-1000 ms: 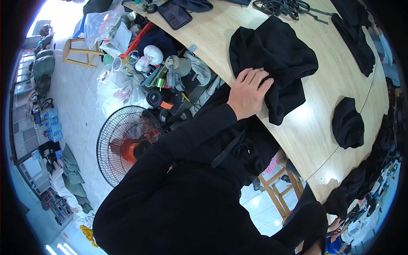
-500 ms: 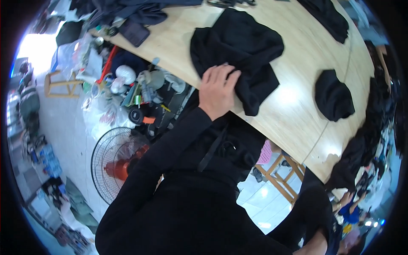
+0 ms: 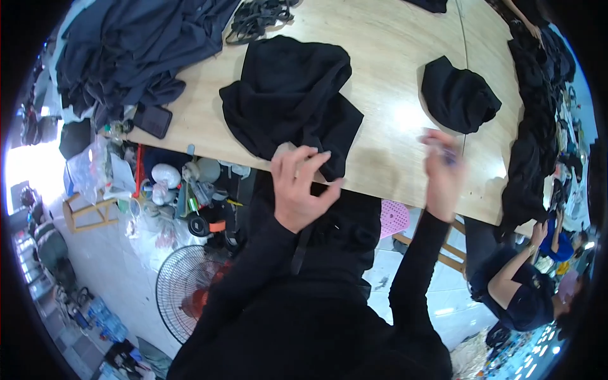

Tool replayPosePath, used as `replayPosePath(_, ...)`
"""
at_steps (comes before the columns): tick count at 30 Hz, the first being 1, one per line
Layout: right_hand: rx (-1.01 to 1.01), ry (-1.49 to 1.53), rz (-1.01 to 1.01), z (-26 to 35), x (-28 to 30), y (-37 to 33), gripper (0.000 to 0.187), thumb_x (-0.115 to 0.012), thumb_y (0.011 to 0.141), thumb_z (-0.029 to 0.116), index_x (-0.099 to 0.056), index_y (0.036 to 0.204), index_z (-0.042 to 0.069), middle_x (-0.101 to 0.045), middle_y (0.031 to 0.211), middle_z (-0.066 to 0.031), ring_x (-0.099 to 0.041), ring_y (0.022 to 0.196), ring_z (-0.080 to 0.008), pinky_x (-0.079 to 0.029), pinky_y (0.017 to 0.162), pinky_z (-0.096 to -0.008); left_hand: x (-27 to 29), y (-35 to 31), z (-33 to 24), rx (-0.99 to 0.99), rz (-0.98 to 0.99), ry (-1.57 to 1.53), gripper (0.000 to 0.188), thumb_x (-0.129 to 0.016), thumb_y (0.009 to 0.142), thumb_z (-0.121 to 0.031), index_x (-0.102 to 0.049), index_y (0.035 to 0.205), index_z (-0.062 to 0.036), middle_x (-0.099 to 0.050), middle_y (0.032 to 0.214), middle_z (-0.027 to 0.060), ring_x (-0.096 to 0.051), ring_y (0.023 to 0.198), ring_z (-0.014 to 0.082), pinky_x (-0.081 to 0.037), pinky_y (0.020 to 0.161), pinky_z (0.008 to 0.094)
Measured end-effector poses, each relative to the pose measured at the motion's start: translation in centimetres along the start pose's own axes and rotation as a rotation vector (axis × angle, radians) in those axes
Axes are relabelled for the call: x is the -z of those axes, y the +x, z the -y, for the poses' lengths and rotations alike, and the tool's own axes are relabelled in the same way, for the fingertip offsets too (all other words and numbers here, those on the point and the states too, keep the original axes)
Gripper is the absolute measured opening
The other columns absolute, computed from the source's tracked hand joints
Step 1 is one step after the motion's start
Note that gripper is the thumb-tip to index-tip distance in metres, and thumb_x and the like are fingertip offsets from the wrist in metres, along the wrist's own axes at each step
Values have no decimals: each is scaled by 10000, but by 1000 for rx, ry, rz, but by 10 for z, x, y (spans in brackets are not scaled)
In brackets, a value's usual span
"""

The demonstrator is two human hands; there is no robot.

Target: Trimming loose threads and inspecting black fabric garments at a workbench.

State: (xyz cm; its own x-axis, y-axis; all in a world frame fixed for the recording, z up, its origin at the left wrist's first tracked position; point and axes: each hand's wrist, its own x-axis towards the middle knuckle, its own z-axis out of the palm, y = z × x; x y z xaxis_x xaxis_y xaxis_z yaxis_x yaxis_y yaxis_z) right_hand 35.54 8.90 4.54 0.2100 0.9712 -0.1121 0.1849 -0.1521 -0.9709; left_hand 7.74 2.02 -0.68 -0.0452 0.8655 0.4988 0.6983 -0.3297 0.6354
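Note:
A crumpled black garment [image 3: 291,88] lies on the pale wooden table, one corner reaching the near edge. At that edge my left hand [image 3: 297,187] is over the garment's lower part, fingers bent but apart and the thumb held away from them. My right hand [image 3: 442,174] is above the table's near edge, to the right of the garment, smeared by motion. Its fingers look curled around a small dark bluish thing that is too blurred to name. Beyond it, a smaller folded black cloth piece [image 3: 459,95] rests on the table.
A dark blue cloth pile [image 3: 139,50], black straps [image 3: 259,19] and a phone [image 3: 152,120] lie on the left of the table [image 3: 380,57]. Black cloth [image 3: 529,139] lines its right edge. A fan [image 3: 190,291] stands at lower left; a co-worker [image 3: 516,285] is at right.
My right hand has come into view above the table edge. My left hand has lifted its fingers from flat on the garment and drawn nearer the edge. The whole view has turned.

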Motion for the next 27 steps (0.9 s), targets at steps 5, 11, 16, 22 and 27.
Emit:
replayPosePath(5, 226, -273, 37, -50, -65, 1, 374, -680, 932, -19, -743, 1300, 3, -780, 1192, -148, -759, 1080, -249, -575, 884, -323, -25, -18, -3, 193, 110, -6, 452, -868, 720, 17, -719, 1136, -76, -530, 1305, 137, -594, 1150, 319, -521, 930, 420)
replayPosePath(11, 253, -128, 193, -55, -122, 39, 312, -683, 939, -51, -747, 1241, -11, -770, 986, -100, -712, 843, -222, -541, 781, -293, -8, 1, -4, 233, -101, -132, 316, -733, 784, 134, -724, 1059, -22, -575, 1213, 141, -666, 1063, 278, -582, 843, 322)
replayPosePath(16, -3, 380, 15, -13, -110, -4, 147, -675, 1023, -15, -748, 1150, -31, -682, 929, 1, -586, 795, -56, -470, 702, -234, 5, 12, 5, 335, -331, -175, 286, -669, 950, 150, -713, 1189, -1, -614, 1229, 111, -672, 1033, 166, -564, 856, 259)
replayPosePath(22, -542, 875, 103, -2, -62, -26, 134, -710, 1020, 52, -695, 1151, 26, -675, 926, 25, -506, 608, -33, -294, 486, -208, 13, 9, 20, 942, -182, -982, 176, -592, 1121, -61, -692, 1239, 23, -762, 1196, 88, -732, 1072, 179, -596, 932, 311)
replayPosePath(27, -611, 824, 180, -22, -29, -37, 169, -742, 996, 115, -705, 1137, 30, -737, 967, -18, -719, 805, -77, -369, 504, -211, 39, 38, 37, 1382, -72, -1666, 198, -614, 1096, -232, -701, 1165, -69, -769, 1064, 54, -746, 1005, 197, -600, 952, 378)
